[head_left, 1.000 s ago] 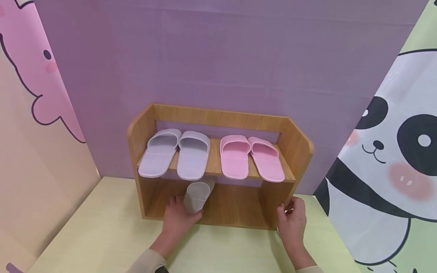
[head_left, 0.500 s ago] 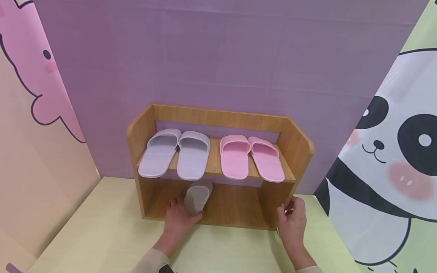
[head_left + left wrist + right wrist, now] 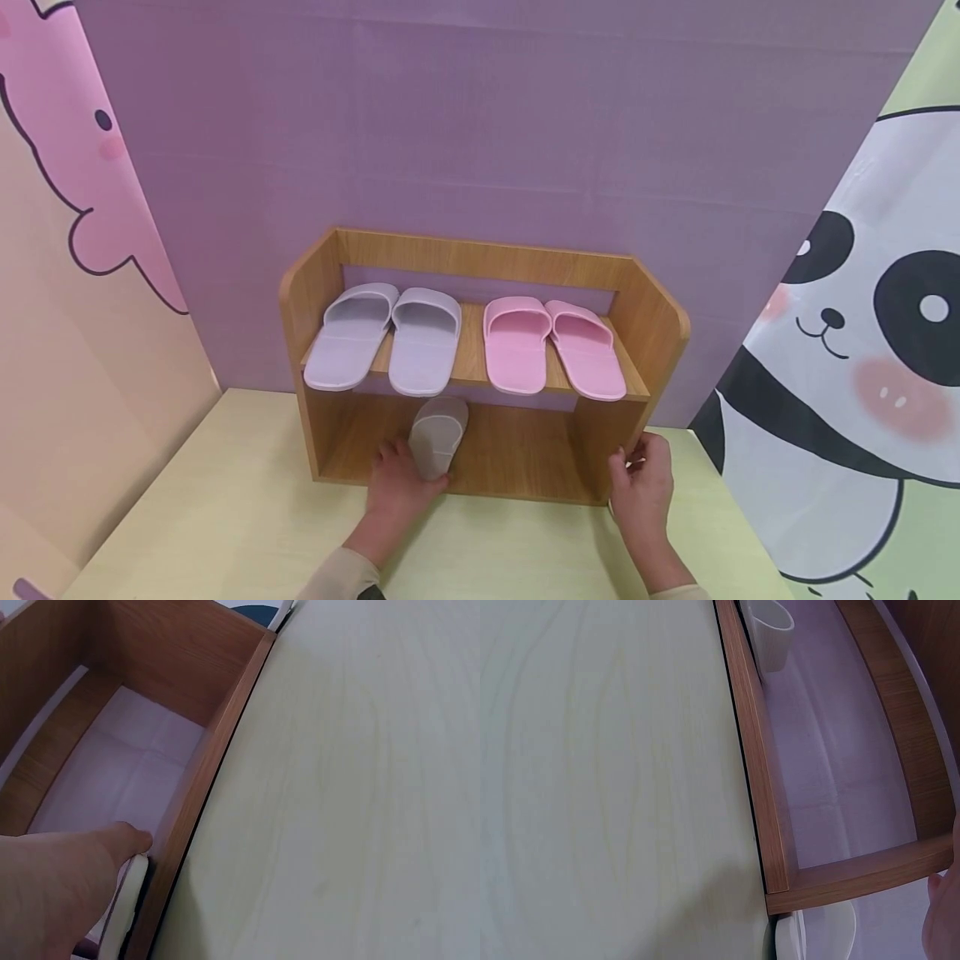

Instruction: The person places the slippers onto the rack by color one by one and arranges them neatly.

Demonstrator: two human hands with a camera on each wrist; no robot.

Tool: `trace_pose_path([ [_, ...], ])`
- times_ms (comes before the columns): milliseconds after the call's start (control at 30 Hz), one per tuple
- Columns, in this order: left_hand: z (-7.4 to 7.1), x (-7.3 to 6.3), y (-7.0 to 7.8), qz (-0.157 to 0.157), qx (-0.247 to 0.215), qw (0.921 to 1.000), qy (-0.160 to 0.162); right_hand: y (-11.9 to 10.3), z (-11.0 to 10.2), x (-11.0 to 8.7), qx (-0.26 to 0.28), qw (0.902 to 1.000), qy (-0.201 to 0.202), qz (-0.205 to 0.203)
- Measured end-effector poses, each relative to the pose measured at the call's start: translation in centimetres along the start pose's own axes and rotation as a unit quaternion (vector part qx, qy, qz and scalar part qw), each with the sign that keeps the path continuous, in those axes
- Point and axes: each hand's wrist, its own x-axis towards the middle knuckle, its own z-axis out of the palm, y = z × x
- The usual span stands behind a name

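Observation:
A two-tier wooden shoe rack (image 3: 525, 454) stands on the pale table. On its lower shelf lies a whitish slipper (image 3: 437, 439), its toe end pointing to the back. My left hand (image 3: 401, 483) holds this slipper by its open end, fingers on the left side and thumb at the front right; the left wrist view shows the thumb (image 3: 124, 841) over its edge. My right hand (image 3: 647, 483) pinches the front edge of the rack's right side panel. Another white slipper (image 3: 829, 930) sits outside that panel, mostly hidden in the head view.
On the upper shelf stand a pair of lilac slippers (image 3: 425, 350) at left and a pair of pink slippers (image 3: 516, 354) at right. A purple backdrop (image 3: 480, 125) rises behind the rack. A panda-printed panel (image 3: 847, 333) borders the table's right.
The whitish slipper has settled lower onto the lower shelf and shifted slightly forward and right with my left hand. My right hand and the rack look still.

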Motion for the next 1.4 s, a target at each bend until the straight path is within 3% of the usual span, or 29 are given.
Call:
trace_pose_path([
  [567, -0.9, -1.8, 0.0, 0.034, -0.006, 0.9982, -0.049, 0.1, -0.1, 0.1, 0.002, 1.0000, -0.003, 0.008],
  [800, -0.9, -2.1, 0.3, 0.050, -0.003, 0.9980, -0.039, 0.1, -0.2, 0.0, 0.002, 1.0000, -0.002, 0.006],
  [1067, -1.4, -2.1, 0.0, 0.050, -0.012, 0.9973, -0.051, 0.1, -0.2, 0.0, -0.002, 1.0000, -0.005, 0.002],
  [1267, -2.5, -2.2, -0.7, 0.051, -0.012, 0.9970, -0.057, 0.1, -0.1, 0.0, -0.002, 0.9999, -0.008, 0.006],
  [1400, -3.8, -2.0, -1.7, 0.066, -0.019, 0.9969, -0.040, 0.0, -0.1, 0.0, -0.003, 0.9999, -0.010, 0.007],
])
